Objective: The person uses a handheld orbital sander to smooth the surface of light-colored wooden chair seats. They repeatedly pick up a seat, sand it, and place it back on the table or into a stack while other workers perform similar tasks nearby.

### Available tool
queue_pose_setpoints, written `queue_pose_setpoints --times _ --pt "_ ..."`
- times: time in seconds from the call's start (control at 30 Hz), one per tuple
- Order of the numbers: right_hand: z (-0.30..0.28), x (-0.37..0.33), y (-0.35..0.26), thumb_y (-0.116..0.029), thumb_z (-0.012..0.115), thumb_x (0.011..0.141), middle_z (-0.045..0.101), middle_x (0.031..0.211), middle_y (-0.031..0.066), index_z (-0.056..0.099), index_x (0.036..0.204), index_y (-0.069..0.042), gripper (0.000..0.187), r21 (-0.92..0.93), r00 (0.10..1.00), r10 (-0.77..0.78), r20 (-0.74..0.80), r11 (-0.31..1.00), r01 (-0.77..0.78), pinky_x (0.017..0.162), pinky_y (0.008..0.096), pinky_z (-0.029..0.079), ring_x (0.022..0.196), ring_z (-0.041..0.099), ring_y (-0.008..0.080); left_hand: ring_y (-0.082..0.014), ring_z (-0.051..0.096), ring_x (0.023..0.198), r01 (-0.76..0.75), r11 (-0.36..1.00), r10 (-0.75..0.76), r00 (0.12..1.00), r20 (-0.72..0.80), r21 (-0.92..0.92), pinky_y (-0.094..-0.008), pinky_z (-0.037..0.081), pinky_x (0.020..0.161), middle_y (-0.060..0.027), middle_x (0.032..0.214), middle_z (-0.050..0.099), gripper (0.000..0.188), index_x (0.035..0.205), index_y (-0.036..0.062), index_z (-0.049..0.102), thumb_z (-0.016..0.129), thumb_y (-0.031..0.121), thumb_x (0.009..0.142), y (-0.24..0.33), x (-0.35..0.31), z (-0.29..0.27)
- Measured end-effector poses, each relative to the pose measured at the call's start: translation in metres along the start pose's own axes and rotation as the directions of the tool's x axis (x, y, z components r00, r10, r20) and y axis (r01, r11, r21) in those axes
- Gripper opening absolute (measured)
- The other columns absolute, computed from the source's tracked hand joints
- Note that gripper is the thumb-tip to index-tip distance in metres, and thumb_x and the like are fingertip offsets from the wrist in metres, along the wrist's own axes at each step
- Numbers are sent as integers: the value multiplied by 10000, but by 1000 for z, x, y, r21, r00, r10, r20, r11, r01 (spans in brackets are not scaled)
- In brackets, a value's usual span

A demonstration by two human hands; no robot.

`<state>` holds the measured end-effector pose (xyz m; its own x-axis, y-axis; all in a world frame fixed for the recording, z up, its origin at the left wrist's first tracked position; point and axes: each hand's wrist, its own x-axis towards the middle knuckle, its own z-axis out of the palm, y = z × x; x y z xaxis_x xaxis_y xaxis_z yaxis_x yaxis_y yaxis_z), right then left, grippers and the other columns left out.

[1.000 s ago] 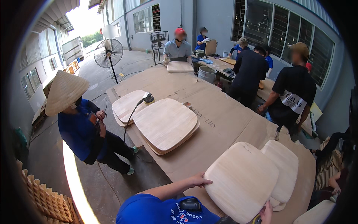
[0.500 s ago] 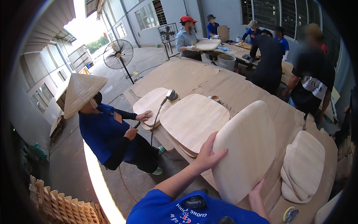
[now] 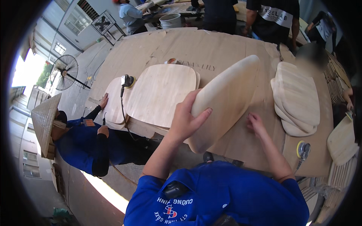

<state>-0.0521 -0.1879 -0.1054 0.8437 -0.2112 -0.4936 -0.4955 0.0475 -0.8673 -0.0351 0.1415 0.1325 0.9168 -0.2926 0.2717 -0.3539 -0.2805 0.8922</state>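
A pale wooden seat panel (image 3: 226,101) with rounded corners stands tilted in front of me. My left hand (image 3: 190,119) grips its left edge, thumb on the near face. Just off the panel's right edge is my right hand (image 3: 256,123), its fingers loosely curled and apart, with nothing seen in them. To the left lies a stack of similar panels (image 3: 164,94). Another stack of panels (image 3: 298,96) sits on the right. Near it, a round sander (image 3: 302,149) with a yellow pad rests on the cardboard-covered table (image 3: 132,49).
At left, a co-worker in a conical hat (image 3: 47,115) touches a panel (image 3: 113,96) bearing a second sander (image 3: 128,81). A standing fan (image 3: 64,71), a grey bucket (image 3: 170,21) and several people are beyond the table. More panels (image 3: 343,141) lean at far right.
My view has tipped down and turned right. The panel leans over further in my left hand. My right hand has come away from its lower edge.
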Motion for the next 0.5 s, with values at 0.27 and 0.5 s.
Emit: queue_pose_setpoints --times 0.27,0.5 --pt "-50 26 -189 -503 324 1015 435 1446 87 446 1403 -80 587 64 775 -602 -192 781 622 1132 417 199 1376 336 216 -194 664 891 70 996 -71 997 16 54 -319 512 809 -123 952 689 475 1098 -38 618 811 170 718 -21 -64 -11" --pt "-16 66 -148 -667 265 960 618 1114 53 602 1148 -47 730 319 814 -497 300 857 406 1018 336 323 1106 513 166 -165 624 794 53 941 -258 751 -608 -333 -280 484 723 -109 835 659 465 927 -23 653 561 433 938 -51 -142 19"
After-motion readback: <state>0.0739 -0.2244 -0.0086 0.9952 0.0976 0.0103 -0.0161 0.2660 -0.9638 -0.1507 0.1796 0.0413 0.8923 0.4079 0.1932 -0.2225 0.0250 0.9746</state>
